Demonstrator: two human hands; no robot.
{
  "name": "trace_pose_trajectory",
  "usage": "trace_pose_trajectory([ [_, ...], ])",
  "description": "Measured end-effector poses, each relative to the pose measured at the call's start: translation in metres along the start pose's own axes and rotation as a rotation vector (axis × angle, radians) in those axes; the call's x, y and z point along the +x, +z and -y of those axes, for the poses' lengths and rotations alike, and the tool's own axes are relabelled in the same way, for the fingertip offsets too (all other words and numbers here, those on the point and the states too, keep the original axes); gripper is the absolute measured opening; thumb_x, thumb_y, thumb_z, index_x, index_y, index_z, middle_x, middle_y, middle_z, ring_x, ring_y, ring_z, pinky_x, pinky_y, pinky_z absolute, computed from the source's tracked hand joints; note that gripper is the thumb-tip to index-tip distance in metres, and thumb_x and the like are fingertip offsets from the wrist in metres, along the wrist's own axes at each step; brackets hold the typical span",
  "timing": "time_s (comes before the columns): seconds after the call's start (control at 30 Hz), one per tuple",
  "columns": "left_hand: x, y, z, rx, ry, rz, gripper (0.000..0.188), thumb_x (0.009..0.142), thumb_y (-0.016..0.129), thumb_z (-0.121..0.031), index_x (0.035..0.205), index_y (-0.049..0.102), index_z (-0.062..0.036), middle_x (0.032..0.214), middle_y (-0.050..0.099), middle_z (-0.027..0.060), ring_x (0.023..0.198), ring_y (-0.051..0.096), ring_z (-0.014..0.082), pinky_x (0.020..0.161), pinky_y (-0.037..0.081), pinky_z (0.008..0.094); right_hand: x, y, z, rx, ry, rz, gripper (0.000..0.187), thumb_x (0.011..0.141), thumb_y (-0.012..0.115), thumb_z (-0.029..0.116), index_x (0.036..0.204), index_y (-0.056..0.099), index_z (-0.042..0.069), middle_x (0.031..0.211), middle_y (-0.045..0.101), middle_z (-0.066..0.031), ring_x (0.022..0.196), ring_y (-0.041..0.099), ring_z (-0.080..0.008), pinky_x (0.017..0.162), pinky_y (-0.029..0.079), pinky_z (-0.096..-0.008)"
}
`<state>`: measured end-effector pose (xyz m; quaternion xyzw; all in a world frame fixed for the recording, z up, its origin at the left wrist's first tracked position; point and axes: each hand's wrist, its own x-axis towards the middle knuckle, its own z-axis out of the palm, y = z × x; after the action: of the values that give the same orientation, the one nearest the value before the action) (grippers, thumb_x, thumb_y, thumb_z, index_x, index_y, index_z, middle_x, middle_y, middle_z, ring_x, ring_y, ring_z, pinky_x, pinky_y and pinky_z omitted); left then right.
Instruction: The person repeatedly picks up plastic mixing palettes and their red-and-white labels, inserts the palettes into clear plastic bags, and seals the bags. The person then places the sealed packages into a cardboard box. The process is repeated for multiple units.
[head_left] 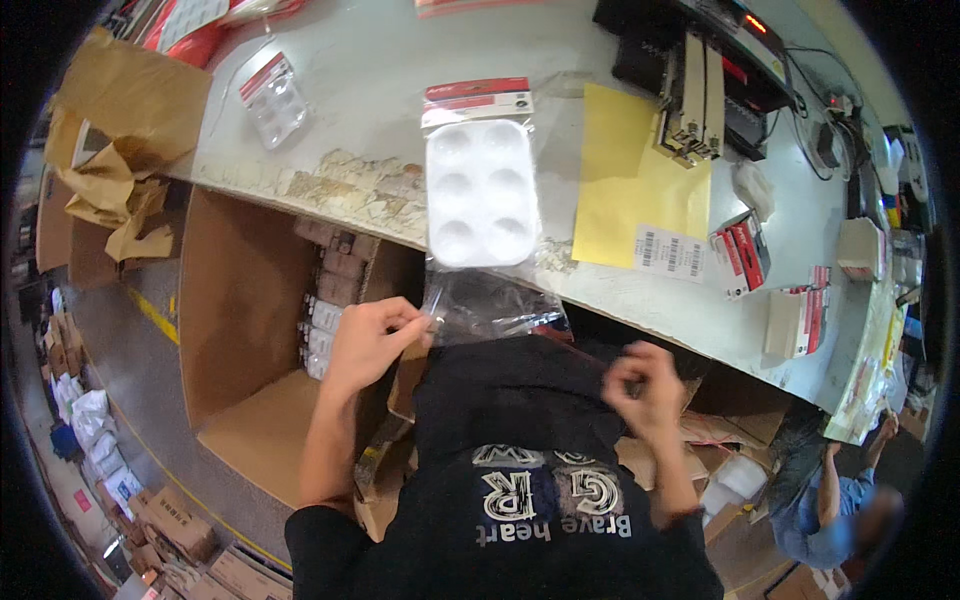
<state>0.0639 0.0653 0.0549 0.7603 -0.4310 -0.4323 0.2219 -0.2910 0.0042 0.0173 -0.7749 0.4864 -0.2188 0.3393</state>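
Observation:
A white paint palette (483, 195) with several round wells lies in a clear plastic bag (490, 305) under a red and white header card (478, 97). The bag's open-looking end hangs over the table's front edge, towards my body. My left hand (375, 340) pinches the left corner of that end. To the right of the bag, apart from it, my right hand (645, 390) is raised with its fingers curled together and slightly blurred. A thin reddish strip runs from near the bag towards it; whether the fingers hold it is unclear.
On the table (370, 110) are a smaller bagged palette (273, 105), a yellow sheet (625, 180), barcode labels (670, 252), red-and-white cards (740, 255) and a sealing machine (695, 95). An open carton (245, 310) stands below left. Another person (835, 510) is at lower right.

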Motion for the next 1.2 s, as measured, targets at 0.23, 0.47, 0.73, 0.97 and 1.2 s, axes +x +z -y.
trace_pose_trajectory([
  [0.23,0.005,-0.004,0.009,0.103,0.684,-0.389,0.017,0.077,0.073,-0.004,0.093,0.071,-0.0114,0.099,0.062,0.0027,0.070,0.059,0.0126,0.054,0.045,0.0227,-0.126,-0.165,-0.172,-1.310,0.702,0.034,0.020,0.089,0.054,0.021,0.097,0.060,0.003,0.078,0.065,-0.0174,0.073,0.065,-0.0303,0.061,0.046,-0.0421],
  [0.47,0.022,0.006,0.025,0.844,1.255,-0.560,0.018,0.075,0.073,-0.016,0.090,0.070,-0.0259,0.101,0.052,-0.0042,0.086,0.050,0.0132,0.075,0.044,0.0283,0.057,-0.025,0.002,-0.428,-0.729,0.013,0.043,0.067,0.077,0.004,0.105,0.072,0.023,0.097,0.060,0.0009,0.077,0.061,-0.0149,0.061,0.043,-0.0276],
  [0.73,0.015,-0.016,0.018,0.450,1.217,-0.472,0.021,0.069,0.078,-0.022,0.087,0.070,-0.0145,0.101,0.061,-0.0021,0.089,0.054,0.0172,0.071,0.046,0.0304,0.120,-0.010,0.066,-0.041,-0.739,0.107,0.024,0.068,0.075,0.007,0.091,0.075,0.015,0.093,0.062,-0.0030,0.083,0.060,-0.0179,0.065,0.043,-0.0302],
  [0.97,-0.023,-0.024,-0.036,-0.424,1.208,-0.633,0.022,0.092,0.060,-0.025,0.086,0.067,-0.0048,0.097,0.064,0.0157,0.098,0.060,0.0309,0.083,0.051,0.0383,0.100,-0.036,0.120,0.710,-0.521,-0.233,0.006,0.077,0.068,-0.001,0.082,0.071,0.000,0.087,0.065,-0.0116,0.084,0.064,-0.0261,0.078,0.052,-0.0367],
  [1.2,-0.039,0.035,-0.033,-0.846,0.816,-0.577,0.018,0.098,0.048,-0.013,0.083,0.050,-0.0020,0.075,0.047,0.0091,0.058,0.047,0.0148,0.051,0.041,0.0255,0.056,-0.017,0.112,0.625,-0.055,-0.146,0.010,0.088,0.057,-0.003,0.084,0.066,-0.006,0.081,0.065,-0.0154,0.066,0.065,-0.0186,0.062,0.052,-0.0272],
])
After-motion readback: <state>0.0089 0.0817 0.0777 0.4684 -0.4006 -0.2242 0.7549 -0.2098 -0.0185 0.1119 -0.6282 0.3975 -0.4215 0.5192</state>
